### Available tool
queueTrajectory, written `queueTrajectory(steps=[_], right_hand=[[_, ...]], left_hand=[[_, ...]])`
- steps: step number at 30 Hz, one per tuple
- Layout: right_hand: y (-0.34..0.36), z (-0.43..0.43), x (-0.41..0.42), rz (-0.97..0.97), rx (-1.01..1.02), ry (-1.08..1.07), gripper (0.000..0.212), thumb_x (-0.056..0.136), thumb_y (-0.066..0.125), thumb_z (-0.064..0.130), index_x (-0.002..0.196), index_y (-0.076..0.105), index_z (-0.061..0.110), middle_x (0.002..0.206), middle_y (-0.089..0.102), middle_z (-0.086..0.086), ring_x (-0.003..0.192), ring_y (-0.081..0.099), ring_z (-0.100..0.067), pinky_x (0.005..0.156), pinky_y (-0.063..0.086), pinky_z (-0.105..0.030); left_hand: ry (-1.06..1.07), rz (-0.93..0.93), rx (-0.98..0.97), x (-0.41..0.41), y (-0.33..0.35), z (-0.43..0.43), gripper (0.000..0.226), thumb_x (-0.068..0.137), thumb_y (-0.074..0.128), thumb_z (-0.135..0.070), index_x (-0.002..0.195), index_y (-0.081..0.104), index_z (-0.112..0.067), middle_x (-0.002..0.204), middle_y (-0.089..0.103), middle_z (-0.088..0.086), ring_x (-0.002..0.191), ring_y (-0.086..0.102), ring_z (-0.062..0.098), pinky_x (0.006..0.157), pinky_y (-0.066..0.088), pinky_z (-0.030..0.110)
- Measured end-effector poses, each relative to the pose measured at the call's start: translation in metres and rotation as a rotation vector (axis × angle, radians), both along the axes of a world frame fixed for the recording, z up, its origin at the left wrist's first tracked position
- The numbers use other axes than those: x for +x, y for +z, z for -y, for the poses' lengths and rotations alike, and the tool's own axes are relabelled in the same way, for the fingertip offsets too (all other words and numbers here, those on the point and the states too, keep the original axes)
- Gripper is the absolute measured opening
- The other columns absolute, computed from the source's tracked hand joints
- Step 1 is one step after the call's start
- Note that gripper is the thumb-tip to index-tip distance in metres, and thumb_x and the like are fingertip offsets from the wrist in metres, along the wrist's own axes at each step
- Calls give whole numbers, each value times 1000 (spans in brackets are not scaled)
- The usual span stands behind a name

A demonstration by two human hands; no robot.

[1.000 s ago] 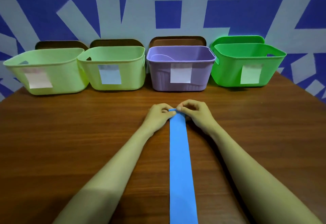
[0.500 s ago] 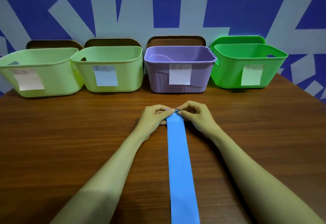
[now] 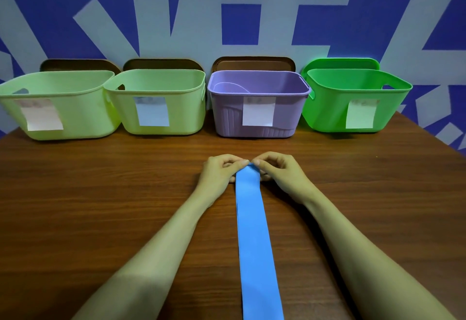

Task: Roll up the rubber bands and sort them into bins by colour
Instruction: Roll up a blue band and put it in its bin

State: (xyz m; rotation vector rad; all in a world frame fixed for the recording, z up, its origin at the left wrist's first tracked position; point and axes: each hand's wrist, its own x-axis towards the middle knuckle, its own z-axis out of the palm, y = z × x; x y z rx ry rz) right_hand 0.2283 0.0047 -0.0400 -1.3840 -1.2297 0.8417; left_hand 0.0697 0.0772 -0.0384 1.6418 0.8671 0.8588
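A long flat blue rubber band (image 3: 254, 239) lies on the wooden table (image 3: 100, 206), running from the bottom edge of the view up towards the bins. My left hand (image 3: 219, 171) and my right hand (image 3: 280, 171) meet at its far end, and the fingertips of both pinch that end, which is curled over a little. Along the wall stand a pale green bin (image 3: 75, 115) at far left, a second pale green bin (image 3: 186, 110), a purple bin (image 3: 285, 113) and a bright green bin (image 3: 325, 108), each with a paper label on its front.
Lids lean against the blue-and-grey patterned wall behind the bins: brown ones (image 3: 252, 63) behind the first three, a green one (image 3: 340, 63) behind the last. A pale curved shape shows inside the purple bin. Bare tabletop spreads left and right of my arms.
My hands have stayed at the band's far end, fingertips drawing closer together over it. The view has shifted slightly.
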Motion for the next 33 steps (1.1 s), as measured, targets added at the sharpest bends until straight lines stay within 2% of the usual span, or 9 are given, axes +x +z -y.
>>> queueTrajectory(steps=[6,11,16,21,23,26,29,31,33], right_hand=[[0,0,0,-71,15,-20,9,89,66,12,92,72,7,97,71,-8,89,68,-13,70,54,-21],[1,0,1,-42,7,-23,6,86,69,7,90,72,10,90,72,-1,79,67,-3,65,49,-13],[1,0,2,-51,-8,-41,9,83,71,5,90,73,9,92,73,-4,81,68,-6,68,50,-15],[1,1,3,-84,11,-54,10,81,72,3,86,74,12,89,73,-2,82,68,-8,69,51,-16],[2,2,2,-56,17,-43,12,81,72,3,86,74,14,90,73,-1,84,69,-8,70,51,-16],[1,2,3,-14,16,-14,16,81,73,5,92,73,17,98,72,0,92,69,-11,76,55,-21],[-1,-1,3,26,3,6,15,85,72,23,100,71,24,104,70,3,100,66,-14,83,57,-31],[-1,-1,1,52,-32,13,13,90,65,32,97,72,22,99,71,3,95,67,-12,82,57,-32],[0,-1,-1,48,-42,14,14,92,62,26,93,72,18,93,72,2,85,67,-8,75,56,-26]], left_hand=[[-2,-15,27,0,-1,0,12,89,64,-21,96,72,-16,93,71,-4,89,66,8,69,53,16],[-20,-17,-1,-1,-1,-3,11,85,68,-16,95,73,-16,95,71,-3,91,68,11,78,57,24],[-60,-2,-10,-3,1,-2,11,83,70,-10,92,72,-15,93,71,-2,87,68,9,73,55,19],[-81,-19,-39,-1,0,-3,10,85,69,-19,95,71,-15,92,71,1,87,68,8,68,53,16],[-69,-22,-42,-1,0,-4,10,85,69,-19,94,72,-15,91,72,1,88,68,10,72,55,20],[-48,-12,-38,-2,-1,-4,8,86,68,-16,92,72,-14,91,72,2,88,68,11,76,56,23],[-48,27,-57,-2,-1,-3,9,87,66,-13,94,72,-12,91,72,3,88,68,10,73,55,20],[-35,31,-44,-1,-1,-3,9,87,66,-14,94,72,-14,92,72,2,90,67,11,75,55,22],[-14,20,-32,-1,-1,-2,8,87,66,-14,92,71,-16,92,71,0,89,67,10,72,55,18]])
